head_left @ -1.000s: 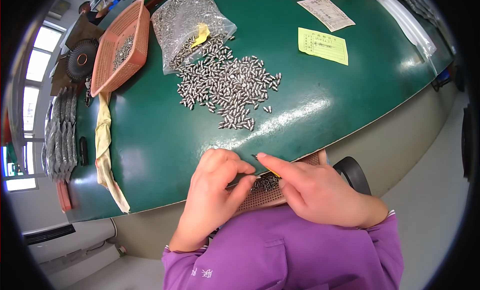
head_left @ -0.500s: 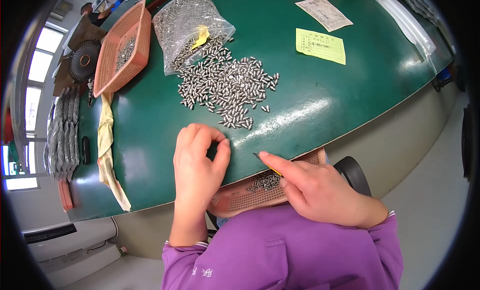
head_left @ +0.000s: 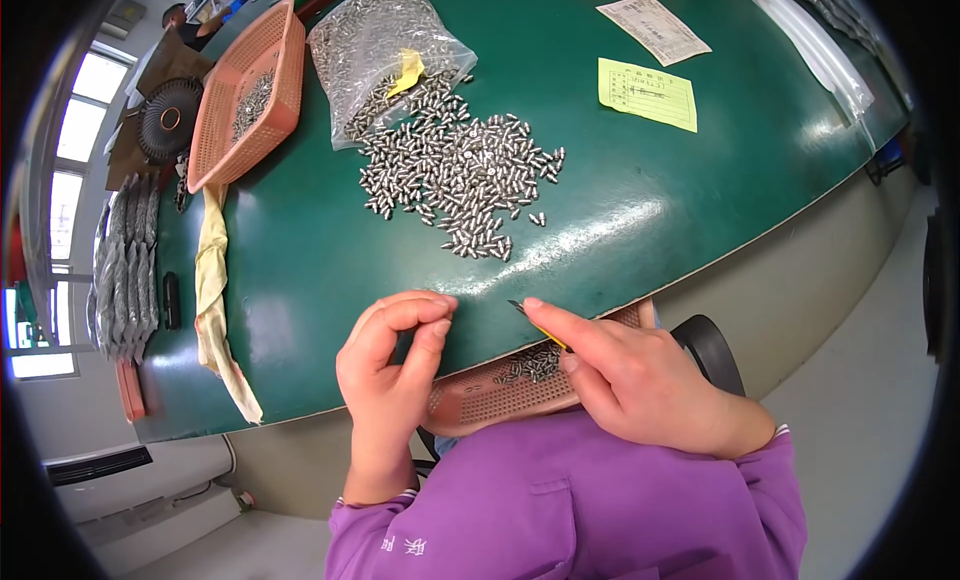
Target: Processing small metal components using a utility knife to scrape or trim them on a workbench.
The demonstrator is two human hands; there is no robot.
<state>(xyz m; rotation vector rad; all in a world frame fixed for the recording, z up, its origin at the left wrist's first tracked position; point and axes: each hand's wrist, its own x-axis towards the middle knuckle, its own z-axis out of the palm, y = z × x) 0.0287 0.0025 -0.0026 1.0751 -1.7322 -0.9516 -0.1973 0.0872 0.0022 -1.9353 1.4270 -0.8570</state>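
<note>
My left hand [head_left: 385, 355] is over the front part of the table, its thumb and fingertips brought together in a pinch. Whatever sits between them, if anything, is too small to make out. My right hand [head_left: 635, 385] grips a slim yellow knife [head_left: 552, 340], its index finger stretched along it. The dark pointed blade sticks out past that fingertip, toward the left hand but apart from it. Beyond both hands lies a heap of small silver pointed metal parts [head_left: 455, 175], with a few loose ones at its right side. They spill from a clear plastic bag [head_left: 375, 40].
Below the table edge, a pink perforated basket [head_left: 480, 405] holds more metal parts. Another pink basket [head_left: 215, 140] stands far left. A yellow cloth strip [head_left: 212, 280], black marker [head_left: 171, 300] and stacked grey packs [head_left: 125, 270] lie left. Paper slips [head_left: 648, 95] lie at right.
My left hand has lowered slightly toward me, and its wrist has turned so the fingers point more to the right. The right hand keeps its grip on the knife, almost unmoved.
</note>
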